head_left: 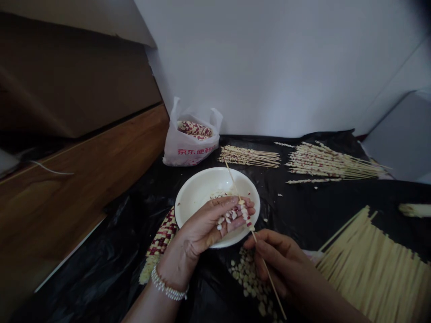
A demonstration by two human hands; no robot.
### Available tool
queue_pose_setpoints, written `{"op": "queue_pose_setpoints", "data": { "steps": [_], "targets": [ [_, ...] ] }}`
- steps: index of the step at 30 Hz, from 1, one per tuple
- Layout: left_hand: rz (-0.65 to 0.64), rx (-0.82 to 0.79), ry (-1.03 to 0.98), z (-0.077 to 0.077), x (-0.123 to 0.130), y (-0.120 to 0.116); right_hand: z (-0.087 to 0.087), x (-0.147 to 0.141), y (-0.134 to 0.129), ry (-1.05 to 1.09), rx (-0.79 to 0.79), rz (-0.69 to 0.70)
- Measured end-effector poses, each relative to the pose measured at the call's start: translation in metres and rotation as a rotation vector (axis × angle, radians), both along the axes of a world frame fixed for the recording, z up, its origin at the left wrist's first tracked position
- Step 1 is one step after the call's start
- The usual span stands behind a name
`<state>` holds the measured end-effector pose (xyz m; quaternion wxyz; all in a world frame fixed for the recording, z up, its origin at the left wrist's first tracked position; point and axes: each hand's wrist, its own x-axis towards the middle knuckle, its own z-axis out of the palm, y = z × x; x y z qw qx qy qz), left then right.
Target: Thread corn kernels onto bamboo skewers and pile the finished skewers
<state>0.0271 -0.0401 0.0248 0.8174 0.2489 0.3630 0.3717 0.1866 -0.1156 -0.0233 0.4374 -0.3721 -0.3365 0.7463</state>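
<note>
My left hand (212, 220), with a beaded bracelet at its wrist, is cupped palm-up over a white bowl (188, 197). Loose white and dark red corn kernels (228, 218) lie in its palm, and its thumb tip is close to a kernel on a thin wooden skewer (269, 274). Between thumb and fingers, my right hand (276, 255) grips the skewer below a short row of threaded kernels (246, 215). The skewer slants, its bare upper end pointing over the bowl. More kernels (218, 194) rest inside the bowl, partly hidden by my left hand.
A white plastic bag (190, 150) of corn cobs stands behind the bowl. Threaded skewers lie in two piles (249, 156) (319, 162). Bare skewers (377, 264) are heaped at right. A partly stripped cob (161, 240) and pale kernels (247, 273) lie on the black sheet (111, 242).
</note>
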Motion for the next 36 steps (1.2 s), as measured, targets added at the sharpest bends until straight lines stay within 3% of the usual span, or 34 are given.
{"op": "queue_pose_setpoints", "data": {
  "steps": [5, 8, 12, 20, 25, 36],
  "targets": [
    [0.228, -0.181, -0.214, -0.002, -0.004, 0.010, -0.001, 0.000, 0.000, 0.024, -0.037, 0.026],
    [0.307, -0.140, -0.270, -0.006, -0.009, 0.014, -0.001, 0.001, -0.003, 0.042, -0.061, 0.100],
    [0.367, -0.099, -0.222, -0.005, -0.010, 0.014, 0.003, 0.000, -0.006, 0.040, -0.077, 0.164],
    [0.616, -0.237, -0.197, 0.009, -0.004, 0.019, 0.010, -0.006, -0.012, 0.158, -0.116, 0.194],
    [0.597, -0.270, -0.161, 0.010, -0.005, 0.021, 0.011, -0.005, -0.012, 0.158, -0.116, 0.226],
    [0.620, -0.140, -0.124, 0.009, -0.005, 0.016, 0.005, -0.005, -0.012, 0.186, -0.094, 0.262]
  ]
}}
